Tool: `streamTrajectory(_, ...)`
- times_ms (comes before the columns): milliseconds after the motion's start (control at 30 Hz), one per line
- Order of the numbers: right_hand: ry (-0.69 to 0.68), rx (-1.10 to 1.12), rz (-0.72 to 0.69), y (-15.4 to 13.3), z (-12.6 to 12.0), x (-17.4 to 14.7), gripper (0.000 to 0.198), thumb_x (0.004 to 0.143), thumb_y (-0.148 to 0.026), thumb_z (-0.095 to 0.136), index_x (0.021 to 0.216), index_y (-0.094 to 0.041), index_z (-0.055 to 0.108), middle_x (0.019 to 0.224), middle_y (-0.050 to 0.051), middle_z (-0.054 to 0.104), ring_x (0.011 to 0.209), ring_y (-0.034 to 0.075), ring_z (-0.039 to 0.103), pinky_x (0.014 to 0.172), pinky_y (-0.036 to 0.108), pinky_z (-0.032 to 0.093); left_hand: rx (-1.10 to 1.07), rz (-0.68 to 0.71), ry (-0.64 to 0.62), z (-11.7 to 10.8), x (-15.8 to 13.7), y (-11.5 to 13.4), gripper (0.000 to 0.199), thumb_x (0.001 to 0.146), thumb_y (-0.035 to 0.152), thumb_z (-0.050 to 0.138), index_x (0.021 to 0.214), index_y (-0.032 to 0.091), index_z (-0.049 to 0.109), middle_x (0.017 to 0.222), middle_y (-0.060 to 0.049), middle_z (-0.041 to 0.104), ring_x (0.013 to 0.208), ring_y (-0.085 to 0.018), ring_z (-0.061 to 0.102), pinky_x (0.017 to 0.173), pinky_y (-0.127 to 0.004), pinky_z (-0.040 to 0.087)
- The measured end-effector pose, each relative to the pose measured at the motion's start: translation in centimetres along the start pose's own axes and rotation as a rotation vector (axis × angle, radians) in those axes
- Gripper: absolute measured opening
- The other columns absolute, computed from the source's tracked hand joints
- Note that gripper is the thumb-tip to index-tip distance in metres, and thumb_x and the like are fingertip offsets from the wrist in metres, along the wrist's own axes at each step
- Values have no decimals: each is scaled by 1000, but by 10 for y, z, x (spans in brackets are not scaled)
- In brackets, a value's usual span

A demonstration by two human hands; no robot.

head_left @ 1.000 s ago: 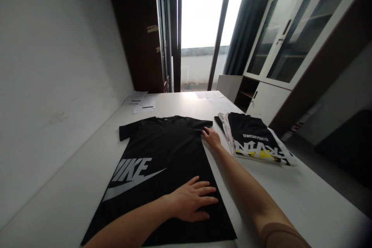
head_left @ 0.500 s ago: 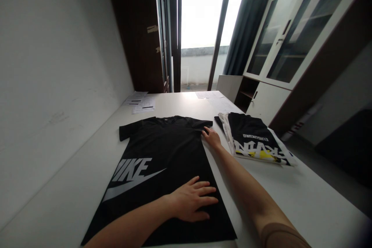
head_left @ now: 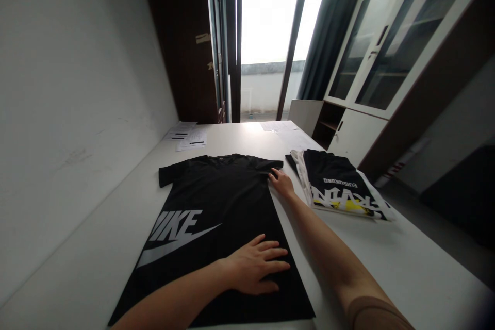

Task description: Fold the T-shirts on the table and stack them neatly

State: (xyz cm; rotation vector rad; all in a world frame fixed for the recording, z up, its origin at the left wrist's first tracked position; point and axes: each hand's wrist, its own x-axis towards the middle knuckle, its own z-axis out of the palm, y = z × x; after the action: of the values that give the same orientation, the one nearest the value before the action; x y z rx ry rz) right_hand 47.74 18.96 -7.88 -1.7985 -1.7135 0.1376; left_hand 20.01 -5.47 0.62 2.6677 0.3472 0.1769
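A black T-shirt (head_left: pixel 228 191) lies spread out on the white table, its neck toward the far end. Grey lettering and a swoosh (head_left: pixel 178 240) are printed across its lower left part. My left hand (head_left: pixel 257 265) rests flat on the lower right of the shirt, fingers spread, holding nothing. Farther up, my right hand (head_left: pixel 282 183) is at the shirt's right edge, just under the right sleeve. Its fingers are stretched out and touch the fabric there; no grip on the cloth shows.
Right of the shirt sits a stack of folded shirts (head_left: pixel 336 180), black on top with white and yellow print. Papers (head_left: pixel 191 138) lie at the far left of the white table (head_left: pixel 240 139), and more at its far right. A wall borders the left side; cabinets stand beyond.
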Motion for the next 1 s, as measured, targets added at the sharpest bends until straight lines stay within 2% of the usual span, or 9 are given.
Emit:
streamTrajectory(667,-12,-10,10,-1,-1,-1,50,100,-44,51,142,-18,61,138,14,64,129,28,58,110,38,43,21,-7,-4,0,0,0,57,103,51,47,155,27,42,165,-6,36,154,-29,26,126,-55,17)
streamTrajectory(1000,-15,-20,17,-4,-2,-2,48,100,-42,52,141,-20,61,138,12,64,128,28,59,111,39,43,-2,-1,-1,-1,1,0,58,103,50,49,155,27,41,164,-6,37,154,-29,27,125,-57,17)
